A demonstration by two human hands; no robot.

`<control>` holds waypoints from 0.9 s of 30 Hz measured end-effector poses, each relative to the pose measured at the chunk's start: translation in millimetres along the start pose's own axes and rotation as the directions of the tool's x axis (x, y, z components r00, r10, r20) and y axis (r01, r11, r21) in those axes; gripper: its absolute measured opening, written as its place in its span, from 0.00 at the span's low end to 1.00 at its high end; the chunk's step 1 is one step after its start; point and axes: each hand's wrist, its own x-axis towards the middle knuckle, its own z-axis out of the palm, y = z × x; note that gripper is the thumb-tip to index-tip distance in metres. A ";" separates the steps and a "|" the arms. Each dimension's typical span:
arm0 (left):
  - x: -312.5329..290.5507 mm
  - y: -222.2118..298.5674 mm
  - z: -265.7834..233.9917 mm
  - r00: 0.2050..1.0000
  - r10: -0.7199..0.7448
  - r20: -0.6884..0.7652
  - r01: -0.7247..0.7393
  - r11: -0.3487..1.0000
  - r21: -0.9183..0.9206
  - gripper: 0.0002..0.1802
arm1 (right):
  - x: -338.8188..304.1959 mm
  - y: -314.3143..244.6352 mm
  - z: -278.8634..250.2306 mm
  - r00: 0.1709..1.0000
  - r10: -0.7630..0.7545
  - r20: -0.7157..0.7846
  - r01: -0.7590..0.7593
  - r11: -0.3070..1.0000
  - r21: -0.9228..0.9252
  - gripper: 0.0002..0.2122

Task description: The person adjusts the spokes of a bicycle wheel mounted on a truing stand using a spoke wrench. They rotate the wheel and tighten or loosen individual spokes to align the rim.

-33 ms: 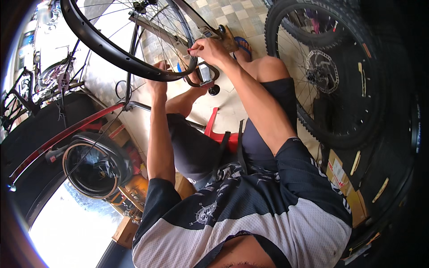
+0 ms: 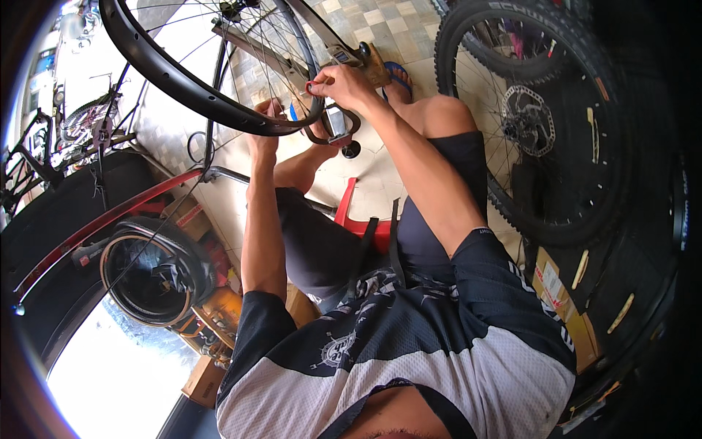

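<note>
**Both hands on bare rim in truing stand**

My left hand (image 2: 265,128) is up at the black rim (image 2: 164,77) of the spoked wheel, fingers curled against its lower edge; grip closed on rim as far as I can tell, palm side hidden. My right hand (image 2: 342,84) sits just beside it, fingers pinched shut around a small red tool (image 2: 310,88) at the spokes, near the stand's metal caliper arm (image 2: 338,126). Rim has no tyre, hangs above my knees, over tiled floor (image 2: 380,29). I'm seated on a red stool (image 2: 349,212). Mounted wheel w/ knobby tyre and disc rotor (image 2: 528,121) stands to my right, well apart. Another tyre (image 2: 150,271) lies lower left, by cardboard boxes.
</note>
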 end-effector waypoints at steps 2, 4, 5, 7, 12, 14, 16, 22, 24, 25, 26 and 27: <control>8.1 -12.0 11.8 0.999 -0.023 0.047 0.026 0.997 -0.072 0.21 | 8.2 -0.1 7.3 0.999 0.016 0.041 -0.017 1.000 0.021 0.12; 18.3 -12.9 17.0 0.996 -0.008 0.085 0.017 0.994 -0.105 0.19 | 14.7 0.6 15.3 0.994 0.060 0.091 -0.062 0.998 0.019 0.13; 20.6 -12.4 19.5 0.996 0.025 0.088 -0.014 0.992 -0.124 0.17 | 17.4 2.3 17.5 0.996 -0.002 0.093 -0.001 1.000 0.029 0.13; 24.7 -9.7 20.6 0.993 0.040 0.107 -0.028 0.993 -0.112 0.16 | 18.3 5.8 21.6 0.993 -0.022 0.120 0.021 1.000 0.010 0.12; 33.0 -12.3 17.2 0.988 0.036 0.147 -0.027 0.998 -0.063 0.14 | 22.5 5.0 21.5 0.988 -0.067 0.137 0.053 0.993 0.101 0.16; 35.5 -15.9 17.8 0.990 0.030 0.136 -0.021 0.997 -0.073 0.15 | 21.6 -0.5 19.1 0.983 -0.134 0.124 0.125 0.989 0.073 0.16; 37.1 -19.0 18.3 0.990 0.021 0.142 -0.010 0.997 -0.079 0.14 | 18.9 -6.6 16.4 0.976 -0.162 0.143 0.166 0.986 -0.018 0.17; 38.3 -19.6 16.8 0.983 0.047 0.178 -0.016 0.985 -0.173 0.14 | 21.1 -11.7 17.1 0.957 -0.158 0.243 0.185 0.979 -0.090 0.18; 36.6 -18.6 15.8 0.985 0.049 0.164 -0.025 0.989 -0.146 0.14 | 23.1 -8.0 21.0 0.961 -0.143 0.237 0.121 0.987 0.107 0.17; 35.9 -18.0 14.9 0.985 0.052 0.164 -0.028 0.989 -0.145 0.14 | 23.4 -6.2 23.0 0.964 -0.082 0.252 0.038 0.984 0.175 0.17; 35.8 -17.9 14.9 0.985 0.059 0.163 -0.034 0.988 -0.152 0.14 | 23.7 -4.1 23.9 0.948 -0.075 0.311 0.002 0.974 0.227 0.16; 35.9 -17.9 14.9 0.984 0.048 0.170 -0.021 0.986 -0.163 0.14 | 23.7 -2.5 24.4 0.936 -0.127 0.327 0.042 0.966 0.255 0.15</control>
